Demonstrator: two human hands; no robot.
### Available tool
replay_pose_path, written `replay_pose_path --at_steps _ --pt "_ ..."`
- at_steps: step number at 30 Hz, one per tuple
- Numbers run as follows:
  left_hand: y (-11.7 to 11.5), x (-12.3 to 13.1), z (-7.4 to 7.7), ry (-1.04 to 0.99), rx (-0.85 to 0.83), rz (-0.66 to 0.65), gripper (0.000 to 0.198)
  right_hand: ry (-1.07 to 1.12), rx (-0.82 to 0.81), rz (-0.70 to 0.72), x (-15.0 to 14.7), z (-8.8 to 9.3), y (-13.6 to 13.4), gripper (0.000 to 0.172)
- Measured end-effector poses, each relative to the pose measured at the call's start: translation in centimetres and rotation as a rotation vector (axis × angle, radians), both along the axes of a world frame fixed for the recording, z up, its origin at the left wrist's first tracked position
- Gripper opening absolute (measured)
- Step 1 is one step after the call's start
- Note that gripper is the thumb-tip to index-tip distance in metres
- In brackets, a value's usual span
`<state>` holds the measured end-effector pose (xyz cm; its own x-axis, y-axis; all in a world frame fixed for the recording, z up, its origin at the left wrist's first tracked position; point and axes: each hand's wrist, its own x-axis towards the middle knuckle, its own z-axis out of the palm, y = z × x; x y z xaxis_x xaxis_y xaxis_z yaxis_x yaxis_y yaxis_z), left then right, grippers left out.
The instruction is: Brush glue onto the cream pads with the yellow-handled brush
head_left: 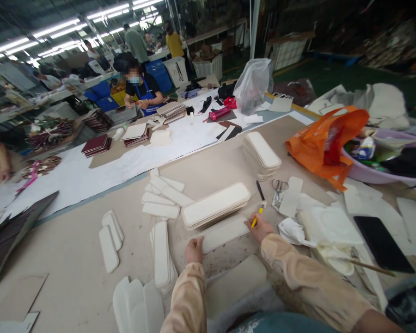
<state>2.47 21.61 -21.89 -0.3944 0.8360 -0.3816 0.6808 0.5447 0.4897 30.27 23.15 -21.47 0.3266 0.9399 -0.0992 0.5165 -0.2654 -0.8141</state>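
My left hand is closed in a pinch on the left end of a pale rectangular strip in front of me. At the strip's other end, my right hand grips a slim yellow pen-shaped tool; its kind is not clear. Those right fingers also touch or nearly touch the strip. Just beyond lies a stack of long rounded cream pieces. A thin black stick points toward the yellow tool, and I cannot tell whether they are joined. Scissors rest to the right.
Loose strips and a fanned stack lie left. Another tall stack stands farther back. To the right are a phone, an orange bag and a lilac basin. A co-worker sits across the table.
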Motion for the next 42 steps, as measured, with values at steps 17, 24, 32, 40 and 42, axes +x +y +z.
replay_pose_path --at_steps 17,24,32,40,42 --pt "-2.1 -1.1 0.5 -0.018 0.138 -0.019 0.042 -0.141 0.031 0.088 2.2 0.4 -1.7 0.029" --pt "-13.9 -2.9 1.7 -0.12 0.255 -0.304 0.049 -0.03 0.031 0.28 6.2 3.9 -9.0 0.028" --pt "-19.6 -2.0 0.8 0.012 0.085 -0.61 0.097 0.606 -0.152 0.173 3.6 6.2 -14.1 0.039" --pt "-18.2 -2.5 0.5 -0.011 0.085 -0.632 0.081 1.068 -0.337 0.09 -0.4 8.1 -16.0 0.042" --pt "-18.3 -2.8 0.4 -0.044 0.105 -0.633 0.083 1.115 -0.365 0.079 -0.7 8.2 -16.5 0.043"
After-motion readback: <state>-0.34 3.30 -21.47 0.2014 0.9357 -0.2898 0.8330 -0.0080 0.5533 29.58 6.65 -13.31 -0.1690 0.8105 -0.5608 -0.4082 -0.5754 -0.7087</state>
